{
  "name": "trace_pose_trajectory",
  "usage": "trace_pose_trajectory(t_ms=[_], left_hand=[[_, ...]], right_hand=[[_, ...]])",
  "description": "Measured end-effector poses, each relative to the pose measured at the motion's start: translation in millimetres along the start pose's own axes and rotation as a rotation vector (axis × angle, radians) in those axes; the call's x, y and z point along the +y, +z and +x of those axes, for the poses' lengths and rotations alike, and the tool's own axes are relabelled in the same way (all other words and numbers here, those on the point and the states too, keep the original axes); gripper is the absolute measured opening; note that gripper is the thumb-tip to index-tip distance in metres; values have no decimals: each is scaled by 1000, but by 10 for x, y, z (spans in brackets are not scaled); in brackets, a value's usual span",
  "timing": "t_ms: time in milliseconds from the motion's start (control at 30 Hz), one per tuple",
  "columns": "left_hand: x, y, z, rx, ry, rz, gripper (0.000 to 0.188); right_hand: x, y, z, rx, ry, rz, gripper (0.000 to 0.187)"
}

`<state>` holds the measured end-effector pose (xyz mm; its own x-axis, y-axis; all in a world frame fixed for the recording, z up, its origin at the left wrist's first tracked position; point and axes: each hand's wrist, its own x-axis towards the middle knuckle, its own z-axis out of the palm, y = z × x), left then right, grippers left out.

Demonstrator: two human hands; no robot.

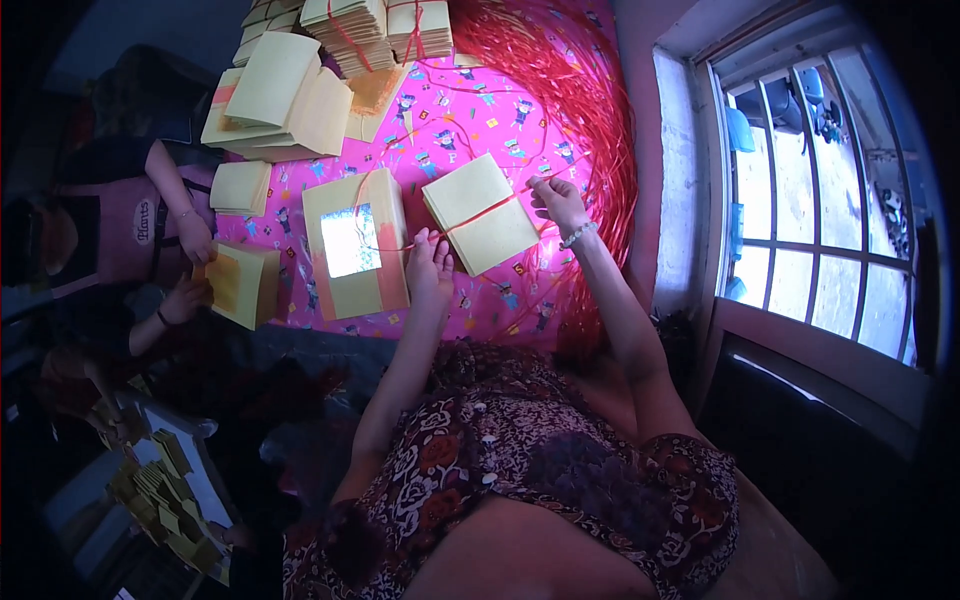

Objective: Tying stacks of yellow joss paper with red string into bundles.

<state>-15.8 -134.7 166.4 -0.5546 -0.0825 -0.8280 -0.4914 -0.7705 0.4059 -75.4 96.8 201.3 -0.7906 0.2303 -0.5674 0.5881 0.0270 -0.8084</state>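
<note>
A squarish bundle of yellow paper (470, 192) lies slightly turned on the pink table in front of me. A red plastic string (485, 214) runs across its middle. My right hand (562, 203), with a bracelet on its wrist, pinches the string beyond the bundle's right edge. At the left edge my left hand (431, 265) has its fingers closed on the string's other side, close to the paper. Just left of that hand is a thicker block of yellow paper (388, 215), with a bright rectangle (347, 242) on its top.
Loose red strings (600, 150) heap along the table's right side. Tied yellow bundles (345, 35) and an untied stack (275, 80) stand at the back left. A co-worker's hand (197, 238) touches yellow paper (245, 283) on the left. A barred window (820, 200) is at right.
</note>
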Motion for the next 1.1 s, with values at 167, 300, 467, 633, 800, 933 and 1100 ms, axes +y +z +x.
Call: trace_pose_trajectory(t_ms=[167,300,467,633,800,933,1100], left_hand=[[-378,-205,456,-52,-43,-122,33],[-531,-335,744,-82,-58,-132,29],[-764,-499,994,21,-149,-174,19],[-793,-423,891,259,41,87,19],[-757,-439,902,247,334,423,20],[-721,-514,967,327,357,480,19],[-631,-230,725,316,297,475,22]], right_hand=[[279,55,269,-54,170,-25,24],[549,160,473,-134,222,-18,19],[878,252,641,-129,99,56,19],[1020,270,639,-94,-40,-12,19],[990,331,583,-52,-8,-58,21],[875,464,471,-56,-11,-68,21],[896,301,486,-30,-5,31,18]])
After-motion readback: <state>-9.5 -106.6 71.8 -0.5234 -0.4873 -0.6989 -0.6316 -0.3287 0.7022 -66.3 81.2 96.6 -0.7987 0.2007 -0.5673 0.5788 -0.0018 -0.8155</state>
